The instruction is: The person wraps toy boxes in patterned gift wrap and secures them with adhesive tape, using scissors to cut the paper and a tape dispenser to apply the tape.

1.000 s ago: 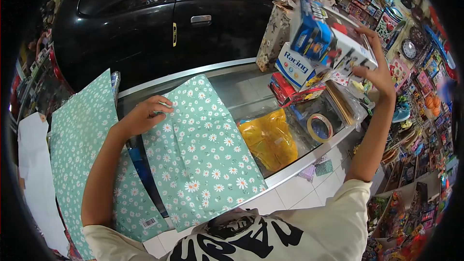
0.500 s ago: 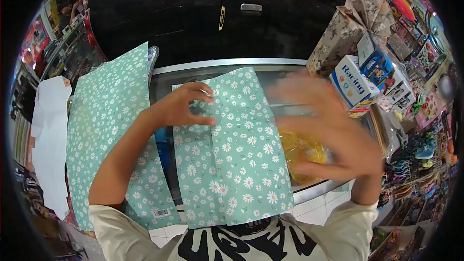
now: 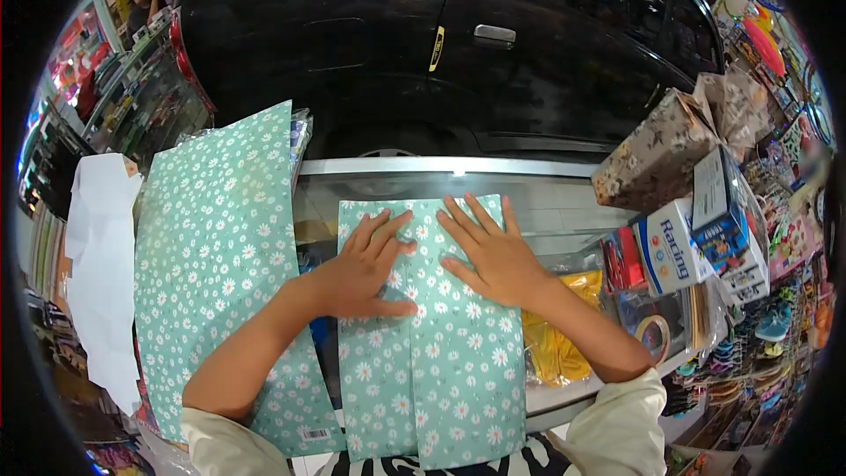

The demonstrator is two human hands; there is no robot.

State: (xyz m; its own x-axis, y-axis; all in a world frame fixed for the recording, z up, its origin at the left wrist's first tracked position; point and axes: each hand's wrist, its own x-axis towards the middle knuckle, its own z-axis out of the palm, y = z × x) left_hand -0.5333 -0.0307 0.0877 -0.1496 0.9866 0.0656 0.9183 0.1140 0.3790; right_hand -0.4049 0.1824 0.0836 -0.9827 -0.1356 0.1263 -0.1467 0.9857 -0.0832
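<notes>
A folded piece of green daisy-print wrapping paper lies on the glass counter in front of me, with a vertical seam where its flaps overlap. My left hand rests on its upper left part, fingers spread and holding nothing. Flat against the upper right part is my right hand, fingers apart and also holding nothing. To the left spreads a larger sheet of the same wrapping paper, a barcode printed at its lower corner. Whether anything lies inside the folded paper cannot be seen.
Right of the paper lies a yellow item in clear plastic, near a tape roll. A Racing box and a floral wrapped gift stand farther right. White paper hangs at left. A black car is beyond the counter.
My right hand has come from the right side onto the paper and lies flat. My left hand has flattened on it. The camera view has shifted, so things appear lower.
</notes>
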